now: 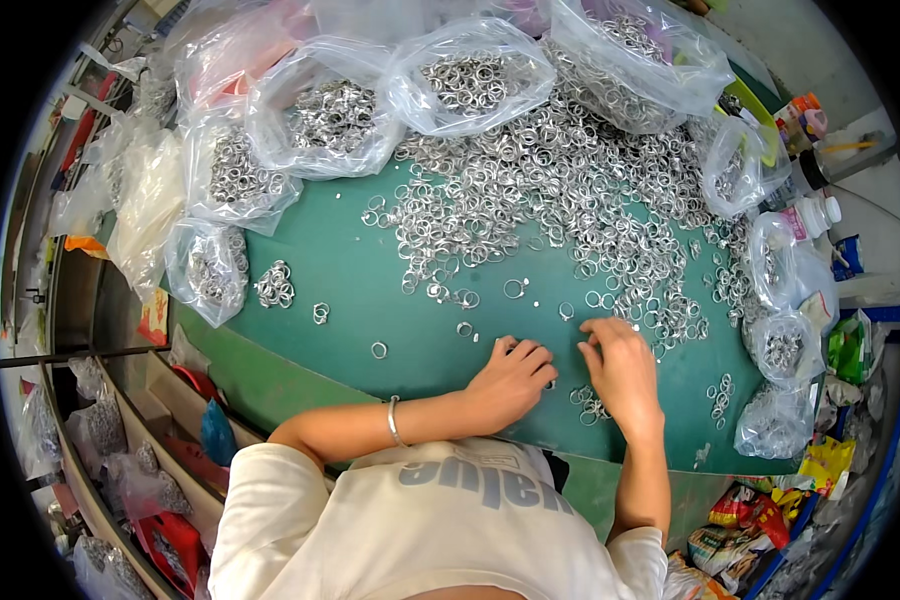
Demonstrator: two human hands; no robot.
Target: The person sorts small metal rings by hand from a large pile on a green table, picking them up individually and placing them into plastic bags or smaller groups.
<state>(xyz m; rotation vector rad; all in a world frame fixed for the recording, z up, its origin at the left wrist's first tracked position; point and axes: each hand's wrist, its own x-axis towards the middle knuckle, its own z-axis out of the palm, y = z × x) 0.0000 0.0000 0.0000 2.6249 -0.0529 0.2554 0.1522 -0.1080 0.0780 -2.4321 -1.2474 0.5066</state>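
**One ring at a time, w/ light tips**

Your L hand [513,382] is low over the worktop [340,250], fingers bent; your R hand [622,372] is just to its right, fingers bent too, tips turned in toward the L. Can't tell if either one's pinching a ring, b/c the fingertips are mostly hidden from above.

Where the rings are: a big heap [530,190] covers the far middle & runs down the R side. Loose rings [515,297] lie betw. it & your hands. A small cluster [588,405] sits just L of your R palm's heel, so lift that wrist rather than drag it, or you'll prob. scatter it.

To handle 'em well: take each by the band, thumb + index; grabbing from above would likely snag a neighbor. Loose ones first; from the heap they may come up in twos. Mind the tiny white bits [476,337] near your L hand, easily swept along w/ a ring.

Far L there's a small pile [274,285]; R side, a strip [719,400] of rings. Don't let them mix. Open bags [410,105] line the far edge & both sides, so go easy w/ your knuckles on long reaches.
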